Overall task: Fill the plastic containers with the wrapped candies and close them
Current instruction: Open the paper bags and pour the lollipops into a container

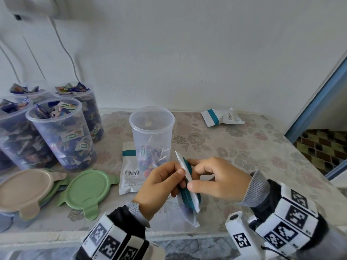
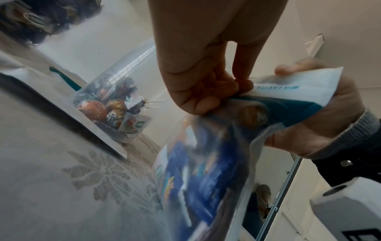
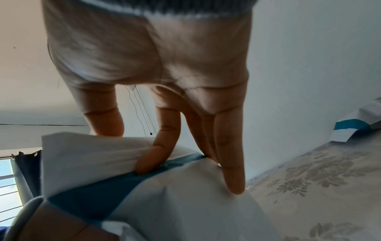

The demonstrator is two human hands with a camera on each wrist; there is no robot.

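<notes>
White-and-teal plastic candy packet (image 1: 188, 192) pinched at top between left hand (image 1: 159, 182) and right hand (image 1: 216, 178), near clear container (image 1: 152, 136) (barely filled). Could burst, scattering candies, if yanked.

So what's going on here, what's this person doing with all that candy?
A person is opening a white and teal candy bag, pinching its top between the left hand and right hand. Just behind it on the table stands an open clear container with only a few wrapped lollipops at the bottom. To the left, several containers are already full but still lidless; their lids lie in front. Another bag lies near the wall.
</notes>
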